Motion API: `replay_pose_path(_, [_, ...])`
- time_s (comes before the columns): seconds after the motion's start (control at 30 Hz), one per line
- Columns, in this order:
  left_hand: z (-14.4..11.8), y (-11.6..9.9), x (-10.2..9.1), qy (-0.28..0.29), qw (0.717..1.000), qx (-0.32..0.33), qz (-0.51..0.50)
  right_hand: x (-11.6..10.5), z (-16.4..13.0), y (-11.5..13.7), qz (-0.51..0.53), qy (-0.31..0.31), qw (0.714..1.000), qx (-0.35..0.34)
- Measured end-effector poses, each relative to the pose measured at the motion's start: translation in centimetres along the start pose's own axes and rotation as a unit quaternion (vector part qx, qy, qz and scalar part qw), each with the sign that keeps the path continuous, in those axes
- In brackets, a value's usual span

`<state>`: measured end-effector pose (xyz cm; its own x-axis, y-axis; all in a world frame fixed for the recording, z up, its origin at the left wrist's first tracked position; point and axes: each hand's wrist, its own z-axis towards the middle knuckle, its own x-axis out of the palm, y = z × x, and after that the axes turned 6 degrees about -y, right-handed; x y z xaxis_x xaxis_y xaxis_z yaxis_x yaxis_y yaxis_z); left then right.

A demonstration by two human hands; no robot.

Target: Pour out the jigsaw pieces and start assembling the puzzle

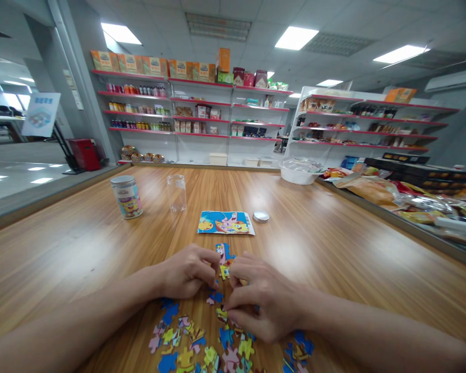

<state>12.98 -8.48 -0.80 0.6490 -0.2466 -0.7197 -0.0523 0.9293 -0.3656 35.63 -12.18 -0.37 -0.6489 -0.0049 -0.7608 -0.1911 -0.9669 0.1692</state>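
A partly joined jigsaw puzzle (224, 251) with pink and yellow cartoon figures lies on the table between my hands. My left hand (194, 269) is at its left, fingers curled in and fingertips by small blue bits; what they hold, if anything, is hidden. Thumb and forefinger of my right hand (262, 295) close on a yellowish jigsaw piece (221, 313), just below the joined part. Loose blue jigsaw pieces (170, 312) and many mixed ones spread nearer to me, some under my right wrist. Beyond the joined part lies a cartoon picture card (225, 223).
On the wooden table (101, 248) stand a printed can (127, 198) with a silver top and a clear plastic jar (177, 194). A round silver lid (261, 216) lies right of the card. Farther back are a white basin (299, 173), snack packets (373, 186) and stocked shelves.
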Motion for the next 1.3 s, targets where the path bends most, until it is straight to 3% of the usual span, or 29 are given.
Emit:
replay_pose_path(0.1, [-0.2,0.4,0.1,-0.022,0.998,-0.026,0.044,0.1,-0.1,-0.1,-0.013,0.000,1.000,0.018])
replay_pose_path(0.23, [-0.3,0.8,0.2,0.005,0.993,-0.074,0.095,0.1,-0.2,-0.2,-0.019,0.025,0.997,0.065])
replay_pose_path(0.43, [-0.6,1.8,0.4,-0.051,0.986,-0.103,0.122,0.3,-0.4,-0.5,-0.037,0.018,0.989,0.140])
replay_pose_path(0.63, [-0.8,2.2,0.5,-0.063,0.983,-0.114,0.130,0.5,-0.5,-0.8,-0.050,0.022,0.978,0.203])
replay_pose_path(1.3, [-0.7,2.1,0.5,-0.066,0.983,-0.115,0.123,0.7,-0.5,-1.0,-0.021,0.008,0.983,0.184])
